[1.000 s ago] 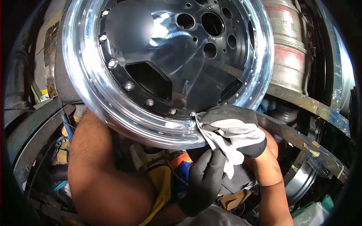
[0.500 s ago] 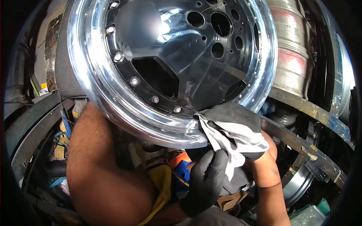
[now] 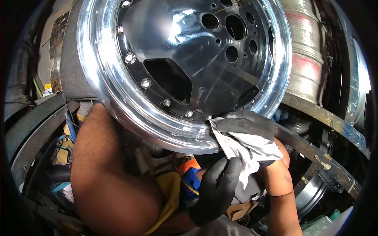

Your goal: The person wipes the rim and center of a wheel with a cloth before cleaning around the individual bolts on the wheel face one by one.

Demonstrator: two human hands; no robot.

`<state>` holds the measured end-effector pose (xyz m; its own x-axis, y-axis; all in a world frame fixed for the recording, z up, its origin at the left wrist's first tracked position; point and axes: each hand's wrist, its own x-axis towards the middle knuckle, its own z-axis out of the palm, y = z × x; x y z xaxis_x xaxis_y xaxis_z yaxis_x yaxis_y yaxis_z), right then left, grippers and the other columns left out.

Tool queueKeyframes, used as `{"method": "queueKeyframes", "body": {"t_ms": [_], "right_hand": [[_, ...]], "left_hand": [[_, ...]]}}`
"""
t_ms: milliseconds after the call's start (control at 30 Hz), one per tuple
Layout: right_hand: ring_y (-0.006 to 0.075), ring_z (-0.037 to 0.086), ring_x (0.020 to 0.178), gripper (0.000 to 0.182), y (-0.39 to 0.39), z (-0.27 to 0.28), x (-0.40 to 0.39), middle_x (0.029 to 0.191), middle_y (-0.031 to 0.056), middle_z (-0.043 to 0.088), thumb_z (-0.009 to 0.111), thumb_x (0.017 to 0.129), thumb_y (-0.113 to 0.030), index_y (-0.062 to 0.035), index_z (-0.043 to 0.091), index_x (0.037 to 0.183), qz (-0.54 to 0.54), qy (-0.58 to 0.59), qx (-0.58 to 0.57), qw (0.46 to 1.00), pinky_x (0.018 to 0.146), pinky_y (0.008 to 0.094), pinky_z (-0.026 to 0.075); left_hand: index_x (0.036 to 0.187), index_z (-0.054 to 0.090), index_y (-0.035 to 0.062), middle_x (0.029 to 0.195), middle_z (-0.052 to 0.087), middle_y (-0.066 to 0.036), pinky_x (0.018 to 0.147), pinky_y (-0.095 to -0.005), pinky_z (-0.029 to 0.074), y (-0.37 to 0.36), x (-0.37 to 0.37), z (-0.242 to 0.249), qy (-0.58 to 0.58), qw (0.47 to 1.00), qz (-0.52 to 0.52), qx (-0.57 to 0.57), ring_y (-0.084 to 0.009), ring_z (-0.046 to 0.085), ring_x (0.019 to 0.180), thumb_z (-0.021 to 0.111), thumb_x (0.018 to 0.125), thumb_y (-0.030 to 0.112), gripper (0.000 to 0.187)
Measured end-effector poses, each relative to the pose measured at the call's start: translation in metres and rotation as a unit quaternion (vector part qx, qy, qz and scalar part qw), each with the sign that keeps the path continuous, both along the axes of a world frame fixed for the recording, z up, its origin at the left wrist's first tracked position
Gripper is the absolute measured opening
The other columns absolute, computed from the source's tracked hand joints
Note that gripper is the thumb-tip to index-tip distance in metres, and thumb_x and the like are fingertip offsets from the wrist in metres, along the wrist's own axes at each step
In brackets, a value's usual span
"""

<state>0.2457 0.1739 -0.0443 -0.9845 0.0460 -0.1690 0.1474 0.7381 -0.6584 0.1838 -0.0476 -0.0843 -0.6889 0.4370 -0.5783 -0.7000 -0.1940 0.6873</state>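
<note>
A polished wheel rim (image 3: 130,122) with a glossy black center and small bolts around its edge leans in front of me. My right hand (image 3: 246,126), in a dark glove, is closed on a white cloth (image 3: 252,151). Its fingertips press a corner of the cloth to the lower inner lip, beside a bolt (image 3: 209,117). Below the rim, my left hand (image 3: 216,187), gloved the same way, has its fingers closed together against the cloth's hanging end. The exact grip of the left fingertips is partly hidden.
A grey padded support (image 3: 76,67) touches the wheel's left side. Stacked metal rims (image 3: 303,51) stand at right behind a worn metal rail (image 3: 315,112). Another rim (image 3: 313,196) lies lower right. My bare knee (image 3: 106,157) is under the wheel at left.
The wheel and padding appear slightly further right in view. My right hand with the cloth has shifted a little right and down along the lip. Both hands keep their hold.
</note>
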Motion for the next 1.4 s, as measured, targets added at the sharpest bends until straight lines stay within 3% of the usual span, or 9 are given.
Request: {"method": "queueKeyframes", "body": {"t_ms": [233, 400, 500, 833, 1067, 1100, 1267, 1367, 1400], "right_hand": [[0.0338, 0.071, 0.098, 0.042, -0.009, 0.004, -0.005, 0.113, 0.0136, 0.072, 0.072, 0.08, -0.013, -0.009, 0.071, 0.122, 0.021, 0.016, 0.078, 0.997, 0.081, 0.0423, 0.058], [0.0347, 0.071, 0.096, 0.044, -0.003, 0.002, -0.003, 0.108, 0.0134, 0.071, 0.075, 0.075, -0.014, -0.0099, 0.072, 0.12, 0.034, -0.011, 0.044, 0.998, 0.081, 0.0434, 0.057], [0.0338, 0.071, 0.094, 0.046, -0.009, 0.002, -0.004, 0.107, 0.0132, 0.071, 0.074, 0.076, -0.015, -0.011, 0.071, 0.121, 0.028, 0.013, 0.08, 0.996, 0.08, 0.0424, 0.057], [0.0336, 0.071, 0.093, 0.034, -0.005, 0.0, -0.004, 0.107, 0.0128, 0.073, 0.069, 0.085, -0.015, -0.0098, 0.074, 0.118, -0.001, -0.002, 0.027, 1.0, 0.079, 0.0411, 0.057], [0.0328, 0.071, 0.088, 0.037, -0.004, 0.003, -0.01, 0.106, 0.0134, 0.072, 0.07, 0.08, -0.015, -0.0097, 0.073, 0.117, 0.008, -0.008, -0.01, 1.0, 0.072, 0.0399, 0.058], [0.0322, 0.071, 0.087, 0.037, -0.003, -0.004, -0.005, 0.104, 0.0138, 0.071, 0.07, 0.08, -0.015, -0.0095, 0.073, 0.116, 0.021, 0.036, 0.026, 0.999, 0.071, 0.0397, 0.057], [0.0331, 0.072, 0.092, 0.03, 0.003, -0.001, -0.005, 0.106, 0.0124, 0.073, 0.066, 0.085, -0.012, -0.0098, 0.073, 0.114, -0.015, -0.045, -0.051, 0.998, 0.076, 0.0373, 0.058], [0.0336, 0.072, 0.094, 0.029, -0.003, 0.0, -0.008, 0.108, 0.0128, 0.073, 0.067, 0.086, -0.014, -0.0088, 0.073, 0.114, -0.007, -0.006, 0.014, 1.0, 0.078, 0.0378, 0.058], [0.0335, 0.072, 0.095, 0.029, -0.001, 0.0, -0.008, 0.109, 0.0126, 0.073, 0.067, 0.087, -0.015, -0.0084, 0.073, 0.114, 0.006, -0.014, 0.011, 1.0, 0.079, 0.0382, 0.058]], "left_hand": [[0.125, 0.06, -0.0101, 0.113, 0.064, -0.02, 0.086, -0.0359, 0.056, 0.013, 0.041, 0.02, 0.097, 0.989, -0.106, -0.025, -0.0288, 0.065, 0.102, 0.073, 0.088, 0.004, 0.042], [0.125, 0.06, -0.0106, 0.113, 0.064, -0.02, 0.086, -0.0364, 0.056, 0.016, 0.057, 0.029, 0.21, 0.964, -0.158, -0.046, -0.0296, 0.065, 0.102, 0.074, 0.087, 0.003, 0.043], [0.125, 0.06, -0.0109, 0.114, 0.064, -0.021, 0.086, -0.0367, 0.056, 0.015, 0.058, 0.026, 0.259, 0.949, -0.171, -0.06, -0.0301, 0.066, 0.102, 0.074, 0.086, 0.003, 0.044], [0.126, 0.06, -0.012, 0.114, 0.064, -0.023, 0.086, -0.0377, 0.057, 0.016, 0.058, 0.025, 0.35, 0.914, -0.189, -0.084, -0.0318, 0.066, 0.103, 0.076, 0.084, 0.001, 0.046], [0.126, 0.06, -0.0127, 0.115, 0.064, -0.024, 0.086, -0.0384, 0.057, 0.015, 0.056, 0.024, 0.465, 0.85, -0.218, -0.113, -0.033, 0.067, 0.103, 0.078, 0.083, 0.0, 0.048], [0.126, 0.06, -0.0128, 0.115, 0.064, -0.024, 0.086, -0.0385, 0.058, 0.016, 0.056, 0.024, 0.479, 0.841, -0.221, -0.121, -0.0332, 0.067, 0.103, 0.078, 0.082, 0.0, 0.049], [0.125, 0.062, -0.0107, 0.113, 0.065, -0.022, 0.091, -0.0369, 0.056, 0.021, 0.063, 0.021, 0.427, 0.879, -0.195, -0.086, -0.0314, 0.065, 0.108, 0.079, 0.082, 0.001, 0.047], [0.117, 0.064, -0.0084, 0.107, 0.065, -0.018, 0.089, -0.035, 0.055, 0.032, 0.07, 0.026, 0.417, 0.883, -0.153, -0.154, -0.0288, 0.065, 0.103, 0.076, 0.085, 0.003, 0.036], [0.113, 0.064, -0.0076, 0.105, 0.065, -0.018, 0.087, -0.0351, 0.055, 0.034, 0.067, 0.029, 0.357, 0.91, -0.179, -0.115, -0.0282, 0.065, 0.099, 0.074, 0.087, 0.003, 0.031]]}}
